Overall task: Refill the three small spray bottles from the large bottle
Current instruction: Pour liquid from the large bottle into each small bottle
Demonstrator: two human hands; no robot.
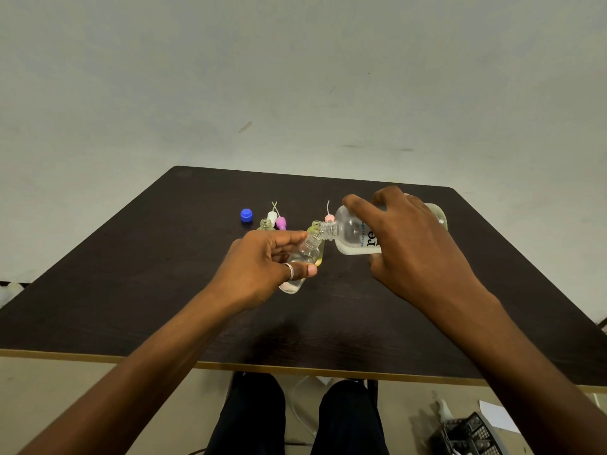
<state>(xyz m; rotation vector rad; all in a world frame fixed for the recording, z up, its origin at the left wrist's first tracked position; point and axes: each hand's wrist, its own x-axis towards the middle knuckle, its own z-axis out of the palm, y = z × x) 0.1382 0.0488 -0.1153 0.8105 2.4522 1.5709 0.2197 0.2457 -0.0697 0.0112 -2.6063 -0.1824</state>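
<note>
Right hand (417,244), fingers curled round the large bottle (353,233), holds its neck leftward, mouth against the tilted small bottle (305,257) pinched in the left hand (262,264).

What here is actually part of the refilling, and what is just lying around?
Part of the job: large bottle in right hand; small bottle in left hand; second small bottle; third small bottle; white spray top; purple spray top; pink spray top; blue cap.

Lying about, on the floor: black basket; paper sheet; white cable.
</note>
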